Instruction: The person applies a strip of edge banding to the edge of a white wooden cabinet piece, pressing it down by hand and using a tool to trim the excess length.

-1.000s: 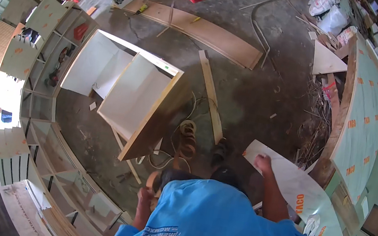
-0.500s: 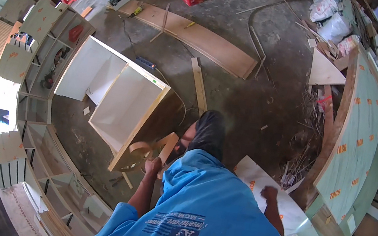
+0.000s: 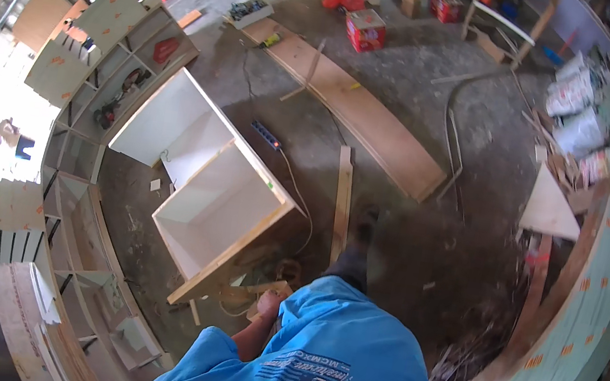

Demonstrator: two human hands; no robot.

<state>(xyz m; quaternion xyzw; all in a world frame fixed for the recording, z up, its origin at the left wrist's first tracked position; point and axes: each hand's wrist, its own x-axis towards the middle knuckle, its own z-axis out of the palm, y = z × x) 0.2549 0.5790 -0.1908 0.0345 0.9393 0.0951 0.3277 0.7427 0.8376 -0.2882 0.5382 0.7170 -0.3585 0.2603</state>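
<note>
"While you bend forward in your blue shirt [image 3: 342, 362], where is your left hand [image 3: 271, 304]?"

"It is low, just beyond the left edge of your shirt, near the bottom corner of the white-lined cabinet [image 3: 216, 213]. Your fingers are folded around a tan strip [image 3: 249, 289]; the exact finger placement is too small to read."

"Where is the strip positioned relative to you and the cabinet?"

"It extends from your hand toward the cabinet's lower corner. Whether it touches the cabinet cannot be determined. Just past your hand, a brown coil [image 3: 289, 270] sits in shadow; you cannot tell whether it joins the strip."

"What is the state of your right hand?"

"It is out of view, so you cannot tell whether it is open or closed."

"Identify the items around your work position."

"The cabinet stands on the floor, tilted across your view, its two compartments exposed. Beyond its far edge lies a power strip [image 3: 266, 135] with a pale cable [image 3: 297, 181]. Ahead of you lies a narrow board [image 3: 343, 196]; farther out, a wide board [image 3: 378, 126] carries a yellow tool [image 3: 270, 41]. To your right, a pale green panel [image 3: 573, 349] spans the edge."
</note>
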